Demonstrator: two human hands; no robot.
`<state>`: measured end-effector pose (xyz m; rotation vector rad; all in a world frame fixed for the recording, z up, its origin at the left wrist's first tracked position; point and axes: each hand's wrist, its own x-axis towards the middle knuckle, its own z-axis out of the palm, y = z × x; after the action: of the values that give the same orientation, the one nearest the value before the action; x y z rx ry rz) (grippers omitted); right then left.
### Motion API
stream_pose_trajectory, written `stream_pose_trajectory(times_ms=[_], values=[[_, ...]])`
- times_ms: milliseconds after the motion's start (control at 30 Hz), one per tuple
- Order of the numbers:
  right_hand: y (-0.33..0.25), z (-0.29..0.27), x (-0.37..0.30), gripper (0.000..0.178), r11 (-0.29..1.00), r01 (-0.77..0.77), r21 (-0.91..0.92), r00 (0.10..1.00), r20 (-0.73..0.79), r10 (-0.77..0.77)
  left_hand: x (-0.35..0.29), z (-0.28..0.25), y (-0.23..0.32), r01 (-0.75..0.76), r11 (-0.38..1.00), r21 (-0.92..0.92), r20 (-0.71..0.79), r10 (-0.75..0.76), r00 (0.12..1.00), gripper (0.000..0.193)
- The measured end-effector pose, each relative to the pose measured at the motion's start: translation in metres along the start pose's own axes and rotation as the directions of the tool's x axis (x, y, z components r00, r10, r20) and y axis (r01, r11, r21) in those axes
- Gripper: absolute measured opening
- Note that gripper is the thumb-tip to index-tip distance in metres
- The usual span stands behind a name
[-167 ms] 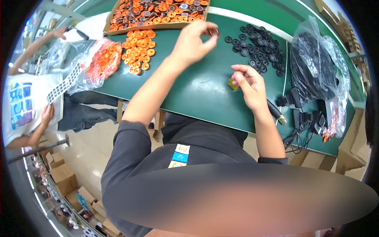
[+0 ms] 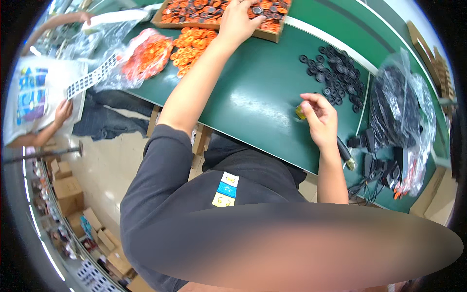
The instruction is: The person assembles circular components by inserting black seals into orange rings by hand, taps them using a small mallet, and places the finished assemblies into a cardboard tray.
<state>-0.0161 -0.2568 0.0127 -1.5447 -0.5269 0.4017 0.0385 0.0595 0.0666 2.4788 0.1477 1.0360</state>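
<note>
My left hand (image 2: 238, 23) reaches over the cardboard box of orange and black discs, thumb and fingers apart. Between them, a dark round disc (image 2: 257, 9) with a pale centre lies over the other discs, and no grip on it shows. My right hand (image 2: 321, 119) hovers over the green table (image 2: 248, 109) with its fingers curled round a small yellow-green piece (image 2: 300, 113), partly hidden by the fingertips. Beyond the right hand spreads a loose pile of black discs (image 2: 335, 73). A heap of orange discs (image 2: 189, 46) sits beside my left forearm.
The shallow cardboard box (image 2: 274, 36) stands at the far edge. Left of it lies a clear bag of orange parts (image 2: 146, 56). At the right are a bag of black parts (image 2: 396, 107), a black-handled tool (image 2: 346, 155) and cables (image 2: 367, 182). Another person (image 2: 48, 97) stands at the left.
My left hand has moved away from me, from above the table to over the box, and its fingers have spread from the disc. The right hand stays near the yellow-green piece. The view has turned.
</note>
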Motion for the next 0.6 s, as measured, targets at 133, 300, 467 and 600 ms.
stream_pose_trajectory(times_ms=[133,300,467,600], values=[[-0.011,-0.001,0.001,0.013,0.956,0.151,-0.251,0.983,-0.069,-0.173,-0.009,-0.026,-0.013,0.016,0.978,0.209,-0.039,-0.008,0.999,0.028],[-0.014,0.001,0.007,0.012,0.887,0.195,-0.418,0.969,-0.06,-0.241,-0.059,-0.052,-0.07,0.205,0.911,0.358,-0.073,-0.191,0.979,0.032],[-0.009,0.0,0.009,0.011,0.872,0.229,-0.434,0.963,-0.033,-0.269,-0.083,-0.041,-0.093,0.299,0.82,0.488,-0.069,-0.305,0.95,0.043],[-0.004,-0.007,0.011,0.01,0.875,0.22,-0.431,0.967,-0.022,-0.254,-0.084,-0.027,-0.09,0.187,0.893,0.409,0.009,-0.209,0.978,0.042]])
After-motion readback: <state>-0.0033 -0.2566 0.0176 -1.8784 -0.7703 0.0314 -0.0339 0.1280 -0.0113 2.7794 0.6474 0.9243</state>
